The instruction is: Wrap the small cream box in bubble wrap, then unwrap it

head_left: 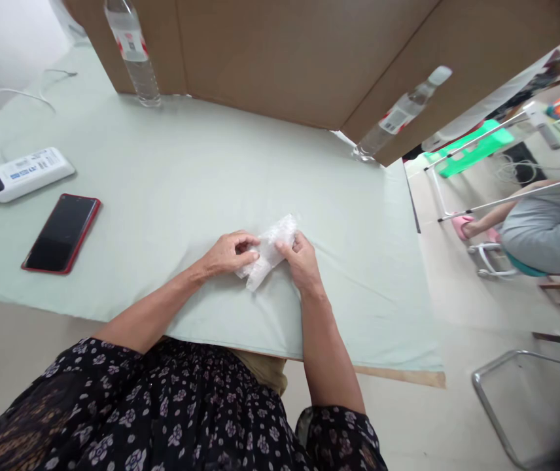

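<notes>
A crumpled piece of clear bubble wrap (271,254) is held between my hands, just above the pale green cloth near the table's front edge. My left hand (233,252) pinches its left side, thumb on top and fingers curled. On the right side, my right hand (301,260) grips it with the thumb pressed over the wrap and the fingers folded behind. One end of the wrap sticks out toward me below the thumbs. Whether anything lies inside the wrap cannot be made out.
A phone (61,233) with a red case and a white power bank (27,173) with a cable lie to the left. Two water bottles (134,55) (400,116) stand against a cardboard panel (270,59) at the back. Someone sits at the right beyond the table.
</notes>
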A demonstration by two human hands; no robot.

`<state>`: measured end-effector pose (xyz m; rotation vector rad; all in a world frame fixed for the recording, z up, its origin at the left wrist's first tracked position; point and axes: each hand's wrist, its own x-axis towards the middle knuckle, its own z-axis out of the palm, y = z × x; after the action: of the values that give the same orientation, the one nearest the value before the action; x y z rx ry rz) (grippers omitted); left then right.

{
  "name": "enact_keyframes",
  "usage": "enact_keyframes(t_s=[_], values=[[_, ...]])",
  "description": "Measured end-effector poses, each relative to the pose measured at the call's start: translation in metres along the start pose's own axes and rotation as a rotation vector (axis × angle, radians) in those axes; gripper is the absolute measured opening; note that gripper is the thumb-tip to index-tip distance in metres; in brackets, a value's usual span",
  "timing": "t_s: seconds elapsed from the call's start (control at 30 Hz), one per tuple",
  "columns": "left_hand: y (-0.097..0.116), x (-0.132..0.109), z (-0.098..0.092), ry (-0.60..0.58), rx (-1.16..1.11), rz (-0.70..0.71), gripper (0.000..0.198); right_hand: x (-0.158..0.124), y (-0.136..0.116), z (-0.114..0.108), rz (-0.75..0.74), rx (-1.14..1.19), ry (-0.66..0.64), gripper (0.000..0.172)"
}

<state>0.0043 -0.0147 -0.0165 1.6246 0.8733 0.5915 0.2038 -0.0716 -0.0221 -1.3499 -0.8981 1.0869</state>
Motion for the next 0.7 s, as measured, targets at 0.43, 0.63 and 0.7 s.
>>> enact_keyframes(t_s=[0.43,0.63,0.7], values=[[0.008,-0.004,-0.001,-0.089,-0.225,-0.128,0.060,-0.001,0.006,-0.002,-0.474,-0.430,0.417,0.058],[0.010,-0.003,-0.005,-0.106,-0.292,-0.143,0.056,-0.019,-0.005,0.010,-0.411,-0.548,0.206,0.022],[0.009,-0.003,-0.005,-0.095,-0.313,-0.122,0.052,-0.021,-0.001,0.015,-0.301,-0.560,0.089,0.029]])
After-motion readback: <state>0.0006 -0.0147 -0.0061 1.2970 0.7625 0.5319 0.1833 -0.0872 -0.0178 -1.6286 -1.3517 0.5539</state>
